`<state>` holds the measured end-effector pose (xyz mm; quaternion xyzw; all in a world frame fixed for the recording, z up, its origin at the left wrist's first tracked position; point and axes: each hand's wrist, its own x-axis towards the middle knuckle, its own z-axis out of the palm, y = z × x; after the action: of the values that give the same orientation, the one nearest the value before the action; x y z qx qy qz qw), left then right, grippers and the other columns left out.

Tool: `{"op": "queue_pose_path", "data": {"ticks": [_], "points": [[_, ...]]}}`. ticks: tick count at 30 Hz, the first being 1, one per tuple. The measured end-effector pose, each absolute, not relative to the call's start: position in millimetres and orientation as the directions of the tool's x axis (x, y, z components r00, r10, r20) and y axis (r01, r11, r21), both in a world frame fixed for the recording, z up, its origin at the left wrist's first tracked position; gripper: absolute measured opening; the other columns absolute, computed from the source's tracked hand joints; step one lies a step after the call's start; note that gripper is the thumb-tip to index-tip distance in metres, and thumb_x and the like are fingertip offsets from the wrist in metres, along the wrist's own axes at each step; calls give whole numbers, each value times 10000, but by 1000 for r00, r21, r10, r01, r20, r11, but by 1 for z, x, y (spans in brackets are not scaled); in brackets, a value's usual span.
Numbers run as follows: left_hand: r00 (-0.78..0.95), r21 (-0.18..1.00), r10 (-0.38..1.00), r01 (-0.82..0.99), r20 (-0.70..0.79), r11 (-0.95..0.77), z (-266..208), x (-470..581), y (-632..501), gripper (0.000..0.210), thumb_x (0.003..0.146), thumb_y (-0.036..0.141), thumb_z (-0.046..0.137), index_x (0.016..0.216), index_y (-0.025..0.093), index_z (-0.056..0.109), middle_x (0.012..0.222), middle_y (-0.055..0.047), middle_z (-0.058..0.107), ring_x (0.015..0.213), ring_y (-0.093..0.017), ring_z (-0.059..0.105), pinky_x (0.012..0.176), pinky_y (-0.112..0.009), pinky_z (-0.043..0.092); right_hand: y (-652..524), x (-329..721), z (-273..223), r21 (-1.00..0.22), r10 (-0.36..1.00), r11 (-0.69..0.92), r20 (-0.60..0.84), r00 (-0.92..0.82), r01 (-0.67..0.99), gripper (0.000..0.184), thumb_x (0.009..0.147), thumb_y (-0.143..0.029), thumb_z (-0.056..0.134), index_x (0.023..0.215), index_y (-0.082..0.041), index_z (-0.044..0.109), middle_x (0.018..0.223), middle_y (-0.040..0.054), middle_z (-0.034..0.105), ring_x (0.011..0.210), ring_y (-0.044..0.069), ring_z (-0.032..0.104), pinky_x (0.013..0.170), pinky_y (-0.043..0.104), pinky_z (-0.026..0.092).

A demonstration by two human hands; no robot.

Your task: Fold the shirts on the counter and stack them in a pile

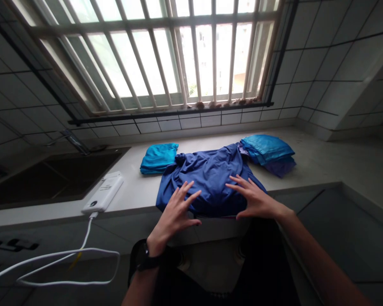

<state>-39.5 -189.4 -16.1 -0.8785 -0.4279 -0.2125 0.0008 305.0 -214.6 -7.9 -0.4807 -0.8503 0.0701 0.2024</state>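
A crumpled dark blue cloth garment point(210, 170) lies spread on the white countertop, its near part reaching the front edge. Over its near left part I see my left hand point(178, 206), fingers spread and nothing in them. My right hand point(253, 197) hovers over the near right part, also with fingers apart and holding nothing. Whether the fingertips touch the fabric I cannot tell. A folded teal cloth point(158, 158) sits behind and left of the garment. At the garment's far right corner rests a stack of folded bright blue and purple cloth point(270, 151).
A white power bank point(104, 193) with a white cable point(88, 231) lies on the counter point(130, 187) at left, beside a dark sink point(47, 178) with a faucet point(75, 142). A barred window point(166, 55) is behind. The counter's front edge runs just below the garment.
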Motion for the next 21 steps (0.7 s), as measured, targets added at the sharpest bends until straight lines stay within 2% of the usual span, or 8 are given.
{"op": "queue_pose_path", "data": {"ticks": [2, 4, 8, 9, 12, 14, 16, 21], "points": [[652, 99, 674, 689, 349, -718, -18, -42, -195, 684, 818, 196, 783, 1463, 316, 591, 1603, -104, 511, 1516, -333, 444, 1231, -522, 402, -229, 296, -12, -218, 848, 522, 234, -475, 825, 872, 755, -300, 877, 1547, -323, 514, 1645, 132, 455, 1539, 380, 372, 1225, 630, 298], [623, 101, 688, 710, 373, -697, -14, -44, -196, 507, 883, 80, 632, 1343, 288, 687, 1389, -98, 690, 1334, -272, 628, 1139, -443, 497, -230, 290, -7, -187, 860, 495, 243, -449, 848, 553, 880, -174, 727, 1414, -292, 648, 1495, 130, 620, 1416, 328, 541, 1168, 555, 399], [493, 243, 736, 728, 464, -641, 19, -43, -191, 318, 921, 96, 538, 1082, 236, 773, 957, -57, 767, 920, -207, 724, 896, -334, 573, -222, 291, 27, -313, 874, 476, 268, -405, 822, 278, 1007, -208, 556, 1188, -248, 763, 1145, 97, 775, 1077, 245, 726, 977, 371, 537], [459, 290, 748, 722, 480, -629, 31, -42, -190, 290, 905, 111, 555, 1058, 230, 771, 927, -48, 757, 882, -200, 713, 865, -320, 569, -224, 290, 36, -355, 875, 480, 258, -410, 802, 315, 982, -284, 628, 1279, -249, 729, 1208, 99, 758, 1119, 257, 716, 990, 371, 539], [334, 444, 797, 691, 504, -570, 65, -31, -189, 284, 858, 155, 599, 1089, 223, 750, 803, 4, 701, 714, -154, 651, 736, -263, 538, -240, 277, 50, -406, 814, 574, 197, -546, 711, 1027, 725, -476, 893, 1617, -269, 429, 1564, 137, 546, 1417, 332, 543, 1135, 426, 471], [288, 532, 819, 645, 496, -549, 81, -21, -189, 282, 850, 198, 611, 1100, 222, 741, 694, 43, 632, 599, -124, 575, 646, -233, 499, -251, 259, 43, -349, 758, 646, 192, -623, 679, 1232, 646, -440, 942, 1680, -297, 287, 1682, 148, 391, 1537, 371, 385, 1217, 497, 376], [297, 612, 834, 574, 465, -545, 91, -13, -190, 243, 860, 241, 605, 1061, 220, 739, 656, 52, 618, 560, -115, 551, 602, -220, 477, -253, 241, 29, -253, 772, 634, 259, -580, 731, 1131, 730, -293, 885, 1681, -305, 273, 1698, 154, 363, 1559, 382, 341, 1238, 571, 311], [159, 753, 888, 478, 431, -451, 97, -13, -187, 217, 847, 297, 590, 987, 202, 725, 783, -3, 735, 669, -157, 673, 566, -218, 486, -229, 235, -2, -217, 862, 441, 373, -344, 871, 740, 902, -171, 658, 1602, -210, 419, 1469, 182, 618, 1332, 322, 601, 1157, 537, 409]]}}
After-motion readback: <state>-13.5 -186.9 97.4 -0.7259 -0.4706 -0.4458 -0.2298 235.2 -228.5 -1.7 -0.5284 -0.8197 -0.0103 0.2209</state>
